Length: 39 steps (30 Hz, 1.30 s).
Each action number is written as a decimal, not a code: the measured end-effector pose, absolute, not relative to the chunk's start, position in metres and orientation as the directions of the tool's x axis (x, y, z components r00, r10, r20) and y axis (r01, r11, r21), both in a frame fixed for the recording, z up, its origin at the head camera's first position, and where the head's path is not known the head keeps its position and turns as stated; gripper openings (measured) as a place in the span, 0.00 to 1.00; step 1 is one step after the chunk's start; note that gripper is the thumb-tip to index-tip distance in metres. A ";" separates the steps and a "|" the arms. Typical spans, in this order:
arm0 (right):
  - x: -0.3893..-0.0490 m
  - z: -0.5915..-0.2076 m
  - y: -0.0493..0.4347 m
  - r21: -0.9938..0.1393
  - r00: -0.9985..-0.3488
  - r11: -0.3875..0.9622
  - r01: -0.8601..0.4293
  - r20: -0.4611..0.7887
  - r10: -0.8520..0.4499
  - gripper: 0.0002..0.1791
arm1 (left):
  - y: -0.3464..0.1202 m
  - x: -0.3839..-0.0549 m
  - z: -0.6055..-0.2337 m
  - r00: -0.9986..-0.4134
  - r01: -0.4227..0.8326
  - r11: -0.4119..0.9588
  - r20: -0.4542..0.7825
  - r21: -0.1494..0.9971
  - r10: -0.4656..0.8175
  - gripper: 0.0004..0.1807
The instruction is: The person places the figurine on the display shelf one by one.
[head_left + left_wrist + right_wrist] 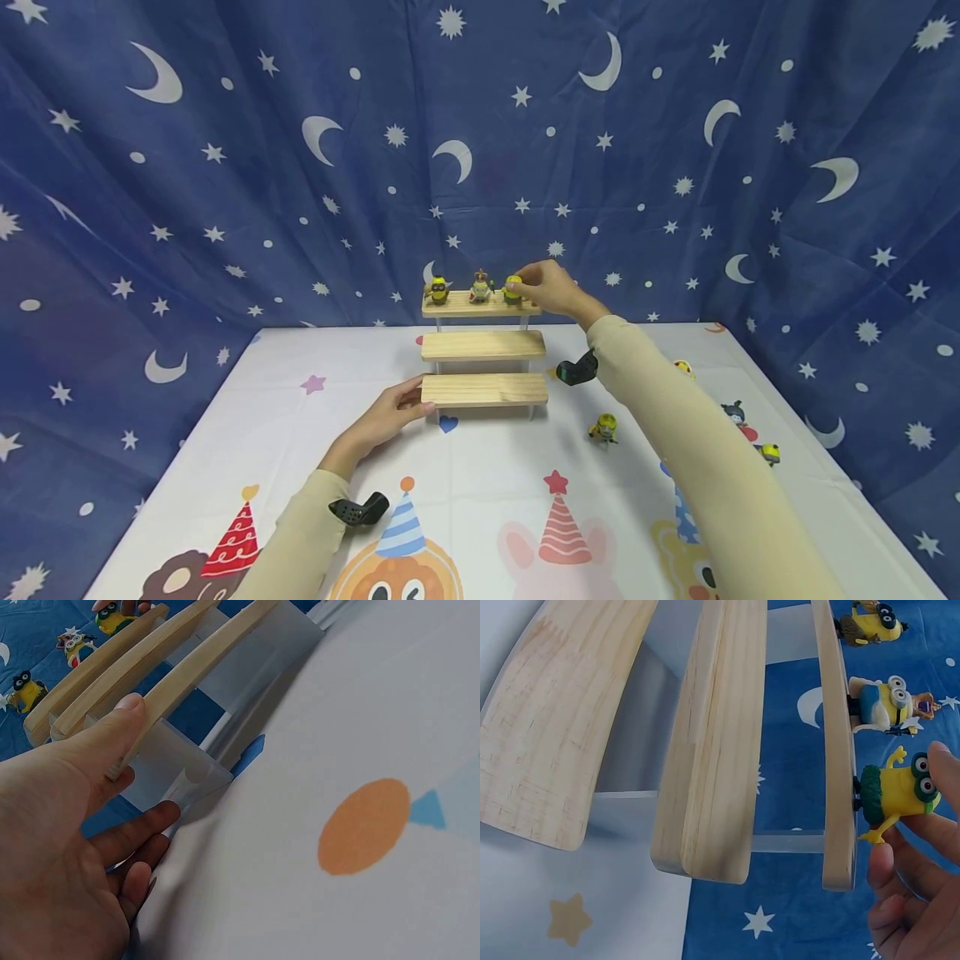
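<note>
In the head view, the light is bright and even, and only soft shadows lie on the white table with printed cartoon pictures point(285, 425). Both wrist views are dimmer and greyer, yet mostly sharp; in the right one, the long pale wooden shelf board point(562, 712) looks curved near the left edge.

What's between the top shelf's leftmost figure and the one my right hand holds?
The crowned figure stands between them on the top shelf, as the head view shows.
</note>
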State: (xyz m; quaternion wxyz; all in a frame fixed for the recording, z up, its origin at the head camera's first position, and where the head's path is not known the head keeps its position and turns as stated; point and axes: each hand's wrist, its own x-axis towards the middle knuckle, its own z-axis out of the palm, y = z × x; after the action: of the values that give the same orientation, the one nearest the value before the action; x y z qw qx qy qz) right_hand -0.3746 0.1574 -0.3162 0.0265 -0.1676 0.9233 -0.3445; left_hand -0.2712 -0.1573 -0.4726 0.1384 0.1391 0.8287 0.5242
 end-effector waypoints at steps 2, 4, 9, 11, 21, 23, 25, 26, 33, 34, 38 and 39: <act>-0.374 -0.316 0.158 -0.641 -0.942 0.710 -0.292 0.067 -0.328 0.30 | -0.157 -0.271 -0.473 -0.923 0.083 0.413 -0.086 0.907 0.376 0.42; -0.374 -0.316 0.158 -0.636 -0.943 0.715 -0.291 0.065 -0.326 0.30 | -0.156 -0.272 -0.473 -0.923 0.084 0.417 -0.087 0.905 0.376 0.42; -0.374 -0.315 0.159 -0.630 -0.944 0.722 -0.287 0.058 -0.324 0.30 | -0.155 -0.271 -0.473 -0.925 0.074 0.407 -0.090 0.910 0.369 0.42; -0.374 -0.315 0.160 -0.627 -0.943 0.722 -0.292 0.062 -0.327 0.29 | -0.154 -0.271 -0.473 -0.926 0.069 0.405 -0.093 0.912 0.366 0.42; -0.367 -0.305 0.172 -0.635 -0.940 0.707 -0.312 0.096 -0.328 0.26 | -0.153 -0.269 -0.474 -0.929 0.044 0.411 -0.114 0.911 0.351 0.43; -0.365 -0.303 0.176 -0.630 -0.940 0.710 -0.314 0.103 -0.324 0.26 | -0.153 -0.269 -0.474 -0.927 0.048 0.408 -0.112 0.912 0.358 0.43; -0.363 -0.300 0.180 -0.629 -0.940 0.709 -0.318 0.112 -0.323 0.26 | -0.153 -0.269 -0.475 -0.924 0.049 0.402 -0.111 0.914 0.365 0.42; -0.362 -0.298 0.182 -0.628 -0.939 0.708 -0.323 0.117 -0.324 0.26 | -0.153 -0.269 -0.475 -0.924 0.050 0.401 -0.110 0.915 0.367 0.42; -0.352 -0.290 0.198 -0.609 -0.926 0.703 -0.367 0.165 -0.341 0.26 | -0.154 -0.270 -0.475 -0.932 0.038 0.412 -0.116 0.910 0.344 0.43; -0.349 -0.289 0.200 -0.611 -0.925 0.701 -0.368 0.166 -0.342 0.26 | -0.155 -0.271 -0.476 -0.932 0.036 0.412 -0.118 0.910 0.343 0.43; -0.337 -0.289 0.210 -0.605 -0.919 0.699 -0.381 0.168 -0.355 0.26 | -0.156 -0.272 -0.475 -0.932 0.038 0.417 -0.119 0.908 0.343 0.44; -0.333 -0.289 0.212 -0.602 -0.918 0.700 -0.384 0.166 -0.361 0.26 | -0.156 -0.272 -0.475 -0.932 0.040 0.419 -0.118 0.907 0.343 0.44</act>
State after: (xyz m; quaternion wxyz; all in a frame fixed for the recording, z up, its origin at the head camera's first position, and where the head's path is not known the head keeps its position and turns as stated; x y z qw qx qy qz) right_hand -0.3335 0.2119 -0.2894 -0.0173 -0.2022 0.9217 -0.3306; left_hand -0.2718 -0.1557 -0.4752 0.1441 0.1154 0.8299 0.5265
